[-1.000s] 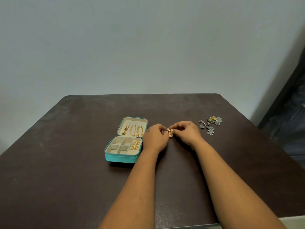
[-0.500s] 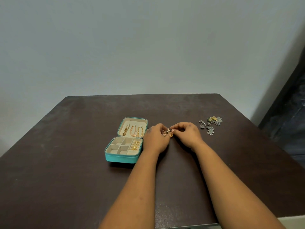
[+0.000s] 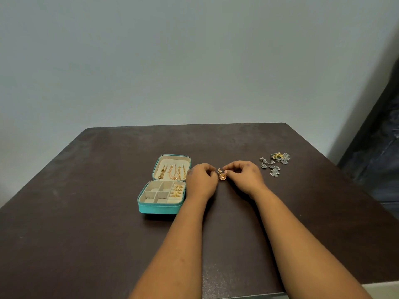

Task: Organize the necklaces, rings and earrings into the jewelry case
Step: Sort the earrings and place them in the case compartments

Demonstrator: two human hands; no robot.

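There is just one camera, worn on the person's head. It looks forward and down from above the near edge of the dark table (image 3: 86,212). Both arms reach away from it into the middle of the picture, so the hands look small and a bit far off. The lens is wide: it takes in nearly the whole table top, its far edge, and a big stretch of pale wall (image 3: 194,61) behind. On the right side a dark strip of the room shows
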